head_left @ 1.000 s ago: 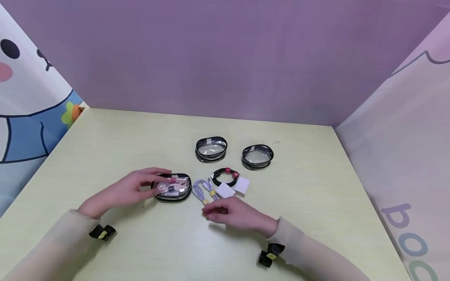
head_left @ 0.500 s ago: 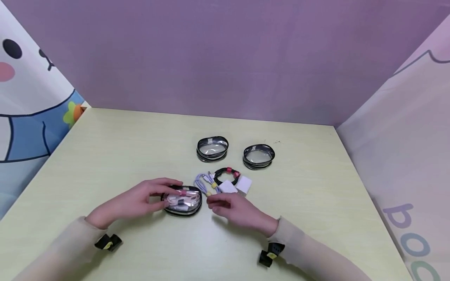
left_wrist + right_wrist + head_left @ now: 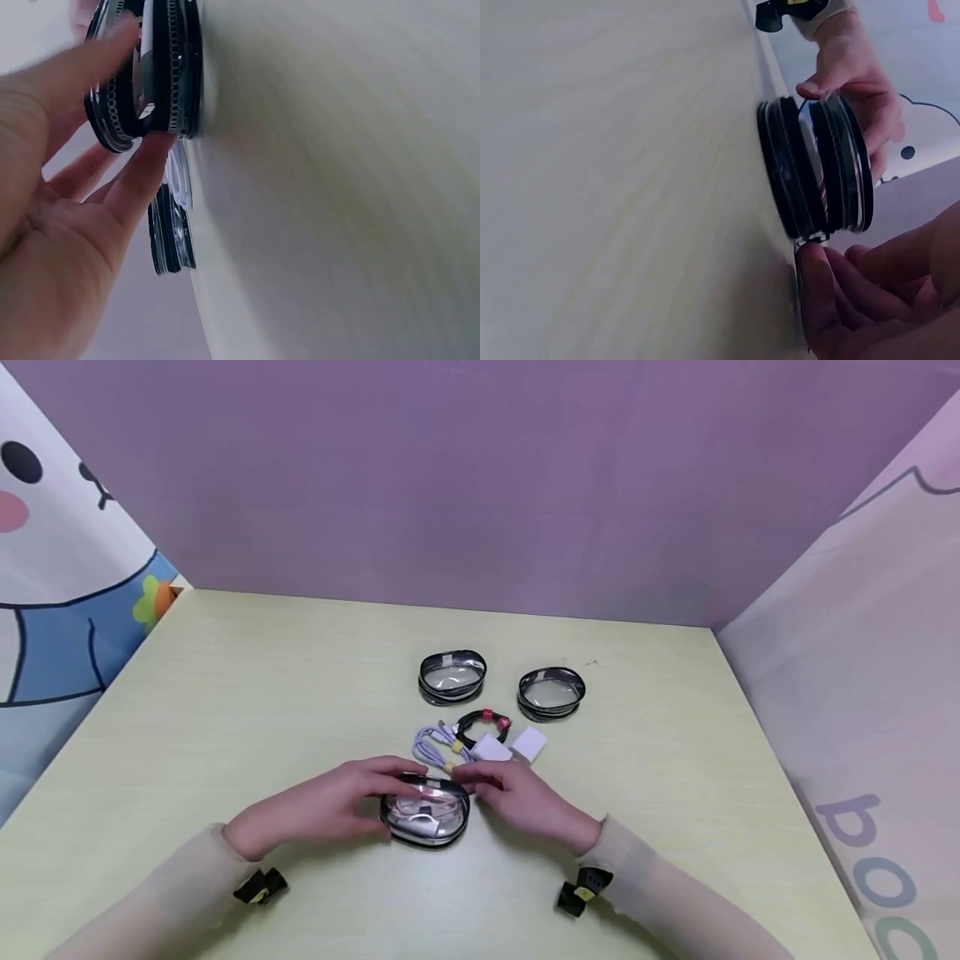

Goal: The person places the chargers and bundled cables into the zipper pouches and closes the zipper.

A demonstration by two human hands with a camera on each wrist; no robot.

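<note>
A clear oval zip pouch (image 3: 426,832) with black trim stands at the table's front middle. Inside it lie a coiled pink cable (image 3: 431,808) and something white. My left hand (image 3: 318,810) grips the pouch by its left end, thumb near, fingers over the top and far side. At the pouch's right end, my right hand (image 3: 525,800) has thumb and fingertips pinched together at the silver zipper pull (image 3: 814,238); the pull is mostly hidden by them. The zipper gap stands parted along the side, with white and pink showing between the edges in the right wrist view.
Just behind the hands lie a lilac cable (image 3: 431,747), a black cable (image 3: 467,724) with red ties, and two white charger plugs (image 3: 492,748), (image 3: 529,742). Farther back stand two more clear pouches (image 3: 452,678), (image 3: 551,695). A purple wall (image 3: 450,485) closes off the table's far edge.
My left hand has carried the pouch right and nearer, up to my right hand. The right fingertips now meet its end. The loose cables and plugs have shifted slightly back.
</note>
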